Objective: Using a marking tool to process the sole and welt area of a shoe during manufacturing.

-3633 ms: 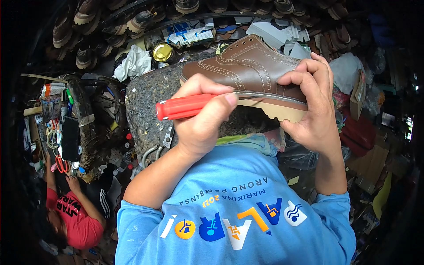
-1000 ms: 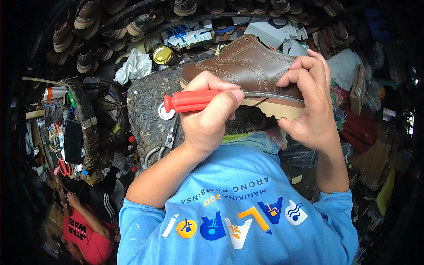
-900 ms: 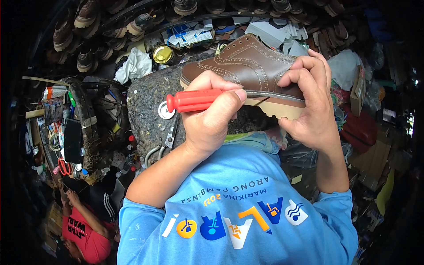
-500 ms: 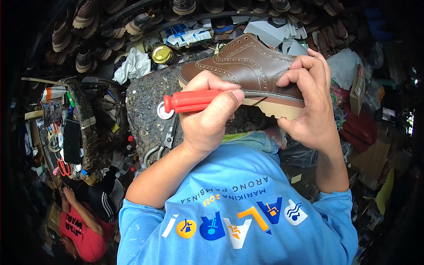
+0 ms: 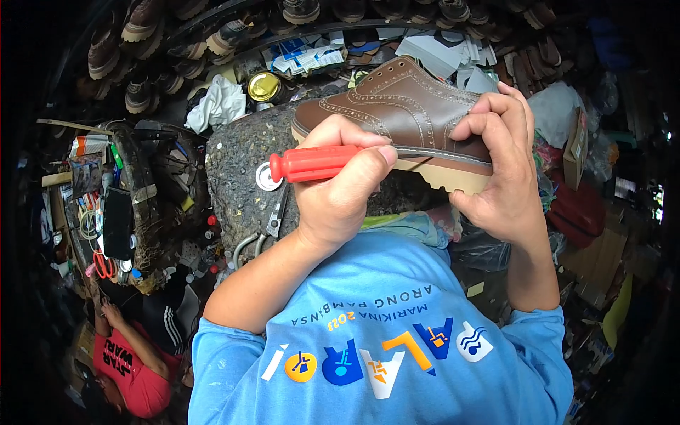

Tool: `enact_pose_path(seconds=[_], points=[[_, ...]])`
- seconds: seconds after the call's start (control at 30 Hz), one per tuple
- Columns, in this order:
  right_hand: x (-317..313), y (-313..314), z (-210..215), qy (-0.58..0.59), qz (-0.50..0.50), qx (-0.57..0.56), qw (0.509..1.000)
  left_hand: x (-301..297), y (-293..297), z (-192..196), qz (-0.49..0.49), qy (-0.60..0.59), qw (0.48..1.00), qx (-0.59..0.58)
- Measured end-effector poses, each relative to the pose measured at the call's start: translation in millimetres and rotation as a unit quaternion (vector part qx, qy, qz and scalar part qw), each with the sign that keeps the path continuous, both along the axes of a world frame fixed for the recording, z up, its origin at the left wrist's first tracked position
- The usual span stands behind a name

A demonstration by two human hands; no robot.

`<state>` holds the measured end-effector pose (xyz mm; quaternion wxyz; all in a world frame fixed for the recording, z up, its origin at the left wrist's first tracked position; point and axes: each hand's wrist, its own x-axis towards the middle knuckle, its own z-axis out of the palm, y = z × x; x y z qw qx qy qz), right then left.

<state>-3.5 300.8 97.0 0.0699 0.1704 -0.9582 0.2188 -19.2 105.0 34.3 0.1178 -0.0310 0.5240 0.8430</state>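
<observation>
A brown leather brogue shoe (image 5: 407, 110) lies on its tan lugged sole (image 5: 450, 176), toe to the left, above a dark, rough block (image 5: 234, 163). My left hand (image 5: 341, 173) is closed round a screwdriver with a fluted red handle (image 5: 315, 163). Its working end points right, toward the light stitched seam where upper meets sole; I cannot make out the tip. My right hand (image 5: 506, 159) grips the heel end, fingers bent over the upper and thumb under the sole.
On the block lie a round white lid (image 5: 269, 177) and pincers (image 5: 276, 219). Behind stand a gold-lidded jar (image 5: 263, 86) and crumpled white cloth (image 5: 217, 104). Shoes (image 5: 230, 37) line a rack at the back. At left is a tool-cluttered stand (image 5: 117, 223); a person in red (image 5: 134, 368) sits lower left.
Almost nothing differs. The whole scene has shifted slightly right in the picture, and both hands keep the same hold on the screwdriver and the shoe.
</observation>
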Motion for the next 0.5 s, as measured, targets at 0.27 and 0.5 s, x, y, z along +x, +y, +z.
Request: enact_pose_path(seconds=[0.27, 0.5], points=[[-0.6, 0.2, 0.5, 0.003, 0.002, 0.005, 1.000, -0.5, -2.2, -1.9, -0.006, -0.002, 1.000, 0.012], [-0.3, 1.2, -0.7, 0.003, 0.008, -0.003, 1.000, -0.5, -10.9, -4.3, 0.032, -0.026, 0.996, 0.085]])
